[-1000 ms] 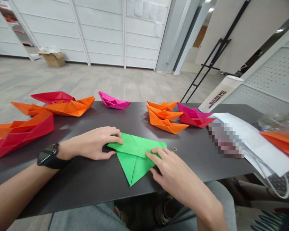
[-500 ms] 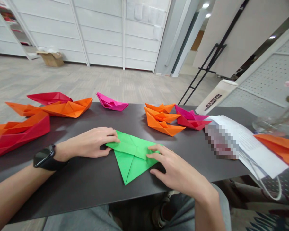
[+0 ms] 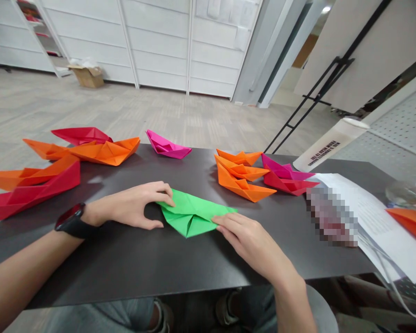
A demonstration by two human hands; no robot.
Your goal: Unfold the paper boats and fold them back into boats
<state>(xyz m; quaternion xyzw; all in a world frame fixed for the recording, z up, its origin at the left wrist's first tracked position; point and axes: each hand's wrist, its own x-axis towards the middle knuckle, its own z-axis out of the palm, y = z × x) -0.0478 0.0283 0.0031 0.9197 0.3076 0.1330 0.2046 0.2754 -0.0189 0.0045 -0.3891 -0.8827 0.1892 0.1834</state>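
Observation:
A green sheet of folded paper (image 3: 194,206) lies on the dark table, its near part bent up and buckled into a small hollow. My left hand (image 3: 143,203) rests at its left corner. The curled fingertips touch the paper there, while the thumb stretches out apart, clear of it. On the right side, my right hand (image 3: 247,236) pinches the paper's edge between thumb and fingers. The undersides of the fingertips are hidden. Beyond the paper sits a pink paper boat (image 3: 168,147).
Red and orange paper boats (image 3: 106,152) are grouped at the left. Orange boats (image 3: 246,187) and a magenta-and-red pair (image 3: 289,178) stand right of centre. Farther right are white papers (image 3: 360,208), a cable (image 3: 398,296), a white cylinder (image 3: 329,143) and an orange paper piece (image 3: 411,222).
The paper's near point has folded upward and the sheet now bulges. My right fingers have closed on its right edge. My left thumb has moved away from the paper. The view has shifted slightly.

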